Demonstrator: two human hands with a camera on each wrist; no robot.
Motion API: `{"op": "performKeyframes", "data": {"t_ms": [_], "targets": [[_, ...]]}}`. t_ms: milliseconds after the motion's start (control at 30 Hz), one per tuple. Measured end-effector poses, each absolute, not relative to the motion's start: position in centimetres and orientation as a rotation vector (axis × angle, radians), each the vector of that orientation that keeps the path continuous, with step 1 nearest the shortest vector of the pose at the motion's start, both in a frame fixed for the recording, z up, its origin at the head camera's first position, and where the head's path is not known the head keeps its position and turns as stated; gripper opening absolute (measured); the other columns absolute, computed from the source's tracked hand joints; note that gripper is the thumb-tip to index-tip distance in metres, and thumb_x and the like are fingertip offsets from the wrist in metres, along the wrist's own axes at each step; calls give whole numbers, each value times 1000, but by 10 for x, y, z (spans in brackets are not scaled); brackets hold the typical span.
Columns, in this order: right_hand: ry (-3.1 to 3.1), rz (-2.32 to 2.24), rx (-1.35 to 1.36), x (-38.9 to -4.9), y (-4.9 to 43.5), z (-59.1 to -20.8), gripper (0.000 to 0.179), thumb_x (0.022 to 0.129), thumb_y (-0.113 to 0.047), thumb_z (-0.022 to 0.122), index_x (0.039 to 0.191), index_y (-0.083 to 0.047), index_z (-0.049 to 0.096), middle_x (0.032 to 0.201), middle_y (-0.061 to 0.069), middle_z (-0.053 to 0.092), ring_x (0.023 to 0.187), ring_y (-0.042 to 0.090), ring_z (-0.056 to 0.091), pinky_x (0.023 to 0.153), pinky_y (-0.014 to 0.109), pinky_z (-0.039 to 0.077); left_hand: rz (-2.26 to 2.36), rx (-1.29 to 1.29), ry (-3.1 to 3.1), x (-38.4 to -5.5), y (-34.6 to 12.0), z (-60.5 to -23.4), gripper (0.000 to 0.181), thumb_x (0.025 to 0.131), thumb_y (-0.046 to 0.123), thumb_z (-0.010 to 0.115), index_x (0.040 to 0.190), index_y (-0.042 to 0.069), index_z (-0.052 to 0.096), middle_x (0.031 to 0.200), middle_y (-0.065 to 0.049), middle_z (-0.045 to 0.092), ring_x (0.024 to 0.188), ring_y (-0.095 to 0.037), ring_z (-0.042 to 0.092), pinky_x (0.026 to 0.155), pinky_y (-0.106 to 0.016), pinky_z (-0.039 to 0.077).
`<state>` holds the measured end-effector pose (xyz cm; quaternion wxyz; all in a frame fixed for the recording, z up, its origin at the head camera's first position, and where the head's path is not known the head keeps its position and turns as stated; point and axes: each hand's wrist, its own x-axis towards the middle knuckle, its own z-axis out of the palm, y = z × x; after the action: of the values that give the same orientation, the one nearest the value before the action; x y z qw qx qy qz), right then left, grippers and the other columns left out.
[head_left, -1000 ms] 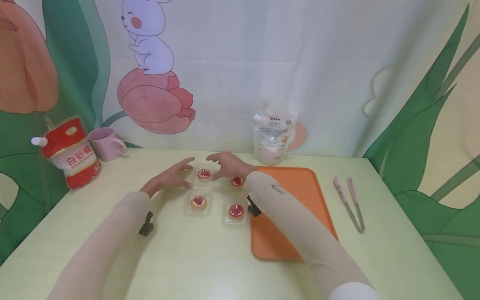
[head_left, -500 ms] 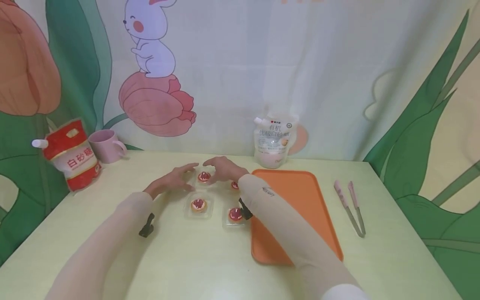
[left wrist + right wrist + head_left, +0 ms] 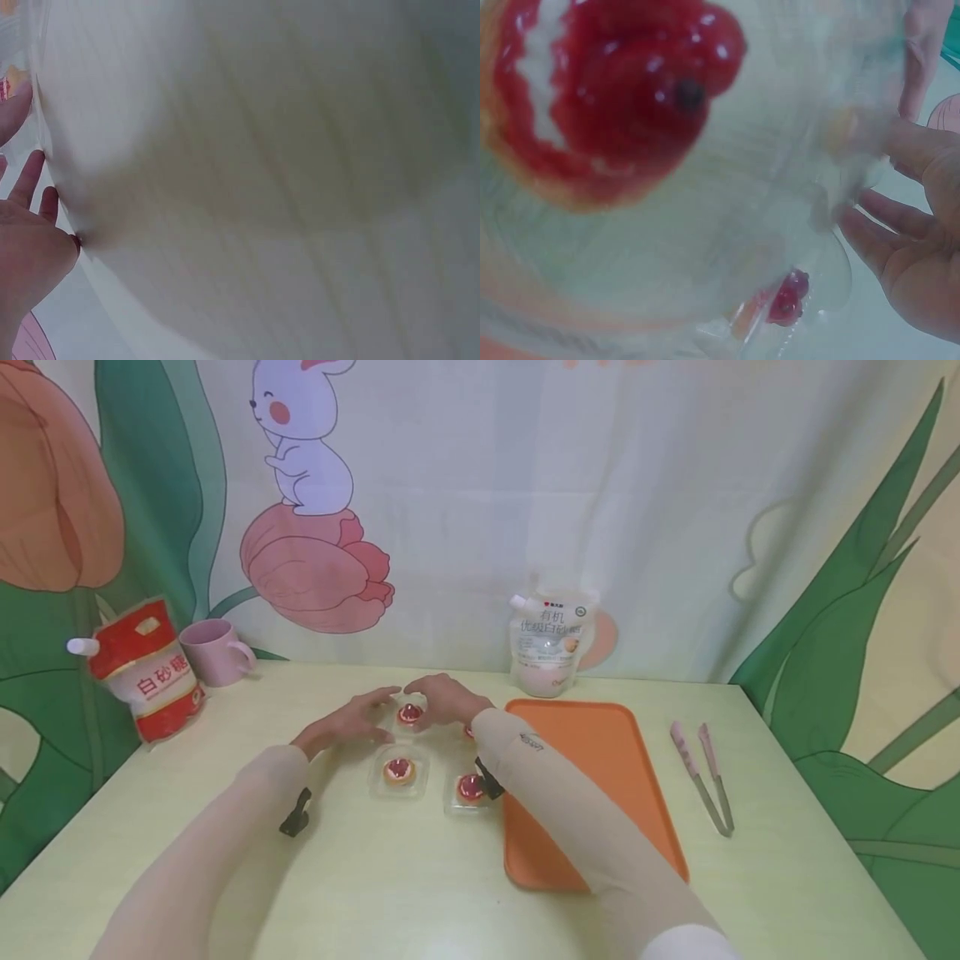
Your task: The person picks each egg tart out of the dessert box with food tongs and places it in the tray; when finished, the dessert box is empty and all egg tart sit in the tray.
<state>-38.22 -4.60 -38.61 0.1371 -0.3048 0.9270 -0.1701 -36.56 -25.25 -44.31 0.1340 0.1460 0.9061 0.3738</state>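
Four small clear plastic boxes, each with a red-topped fruit tart, stand on the table. Both hands flank the far left box (image 3: 409, 713). My left hand (image 3: 358, 718) lies at its left with fingers spread; in the left wrist view the fingertips (image 3: 45, 195) touch the tabletop. From the right, my right hand (image 3: 448, 700) reaches round the same box with loosely bent fingers; whether it touches the plastic is unclear. Nearer me are the front left tart (image 3: 399, 771) and the front right tart (image 3: 471, 787). My right wrist mostly hides the back right tart (image 3: 468, 731). A tart (image 3: 615, 97) looms large in the right wrist view.
An orange tray (image 3: 600, 760) lies right of the boxes, partly under my right sleeve. Pink-handled tongs (image 3: 705, 781) rest farther right. At the back stand a white sugar pouch (image 3: 551, 647), a pink mug (image 3: 217, 652) and a red sugar bag (image 3: 150, 672).
My hands have drawn slightly closer together around the far left box. The right hand has shifted a little left, covering more of the back right tart. The view has tilted slightly.
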Motion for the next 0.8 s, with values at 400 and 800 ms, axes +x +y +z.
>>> {"op": "performKeyframes", "data": {"t_ms": [400, 800], "targets": [[2671, -491, -902, -382, -48, -390, 70, 86, -21, 79, 149, -24, 48, 153, 2, 50, 141, 23, 46, 115, 43, 39, 1129, 459, 2619, -364, -252, -444, 85, 86, 6, 75, 156, 6, 28, 151, -28, 39, 147, -48, 25, 119, -66, 14], [2651, -487, -859, -379, -45, -385, 76, 84, -19, 81, 150, -22, 45, 152, 6, 50, 141, 27, 44, 114, 48, 40, 1122, 412, 2632, -368, -247, -445, 80, 87, 9, 75, 154, 5, 30, 150, -26, 41, 145, -45, 30, 118, -64, 22]]}}
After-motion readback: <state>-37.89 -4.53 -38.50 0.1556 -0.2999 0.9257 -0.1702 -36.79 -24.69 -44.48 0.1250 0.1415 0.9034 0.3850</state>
